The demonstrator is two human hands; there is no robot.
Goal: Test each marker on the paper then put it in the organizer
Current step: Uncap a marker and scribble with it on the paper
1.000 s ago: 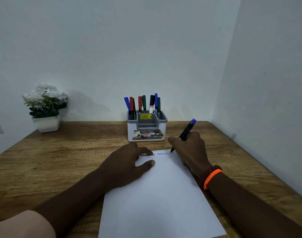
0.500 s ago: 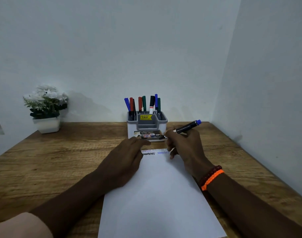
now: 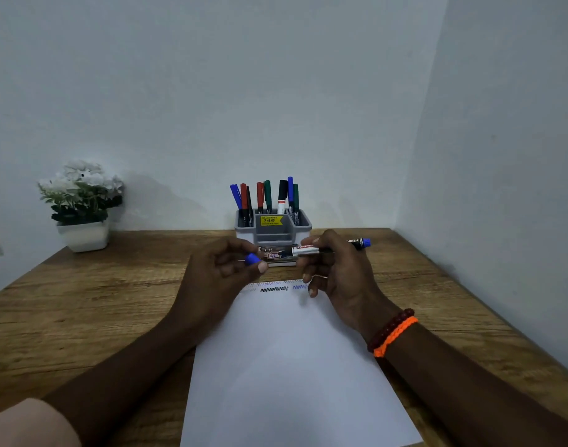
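Note:
My right hand [image 3: 339,269] grips a blue marker [image 3: 308,251] held level above the far edge of the white paper [image 3: 292,366], its uncovered tip pointing left. My left hand [image 3: 221,269] pinches the blue cap [image 3: 253,259] a short way left of that tip. Black and blue zigzag test marks [image 3: 276,288] run along the paper's top edge. Behind both hands stands the grey organizer [image 3: 303,222] with several blue, red, green and black markers upright in it.
A white pot of white flowers [image 3: 82,204] stands at the back left of the wooden table [image 3: 82,311]. White walls close off the back and the right side.
My right hand lifted the marker off the paper and turned it level. My left hand left the paper, rose in front of the organizer and now holds the blue cap near the tip.

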